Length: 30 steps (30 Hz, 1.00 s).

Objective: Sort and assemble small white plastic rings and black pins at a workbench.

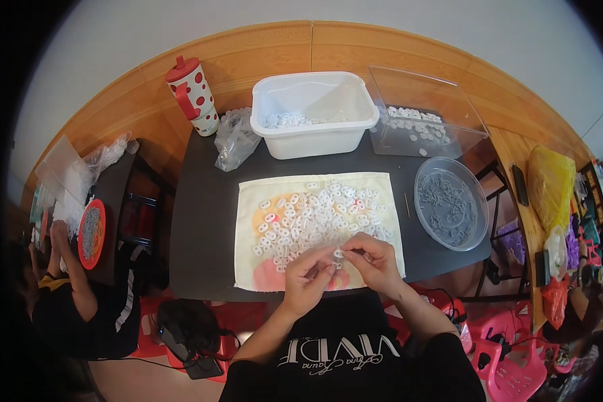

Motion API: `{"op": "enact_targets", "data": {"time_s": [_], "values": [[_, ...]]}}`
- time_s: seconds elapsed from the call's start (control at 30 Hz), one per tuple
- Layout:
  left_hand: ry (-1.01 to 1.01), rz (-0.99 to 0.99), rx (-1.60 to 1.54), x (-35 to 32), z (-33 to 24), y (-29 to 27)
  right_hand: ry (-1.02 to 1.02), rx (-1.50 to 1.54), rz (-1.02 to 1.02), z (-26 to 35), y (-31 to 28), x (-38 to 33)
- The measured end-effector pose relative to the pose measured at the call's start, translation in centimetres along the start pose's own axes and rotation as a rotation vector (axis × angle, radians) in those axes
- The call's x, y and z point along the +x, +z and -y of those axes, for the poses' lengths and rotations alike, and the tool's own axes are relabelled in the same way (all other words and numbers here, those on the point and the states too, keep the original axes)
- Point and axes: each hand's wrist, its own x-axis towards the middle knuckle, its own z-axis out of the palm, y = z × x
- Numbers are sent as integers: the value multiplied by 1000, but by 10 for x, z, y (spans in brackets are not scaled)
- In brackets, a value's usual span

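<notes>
- My left hand and right hand meet over the near edge of the cloth, fingertips pinching a small white piece between them.
- I see a pile of white pieces spread on the cloth.
- White tub stands behind it, round dish to the right.

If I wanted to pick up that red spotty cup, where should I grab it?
Probably grip the spotty cup around its white, red-dotted body, below the red lid. Come from its left side: a clear plastic bag lies close on the right and the wooden wall sits behind. It stands nearly upright and looks round, so fingers could wrap it.
</notes>
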Motion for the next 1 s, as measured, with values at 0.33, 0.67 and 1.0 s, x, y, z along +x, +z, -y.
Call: {"op": "enact_targets", "data": {"time_s": [0.33, 0.67, 1.0], "values": [[-72, -24, -68, -2, -3, 0, -8, -51, 63, 11, -3, 5], [-25, -25, -29, -2, 2, -1, -98, -194, 138, 16, -6, 9], [-63, -58, -36, -2, 6, 3, -71, -172, 131, 11, -8, 2]]}}
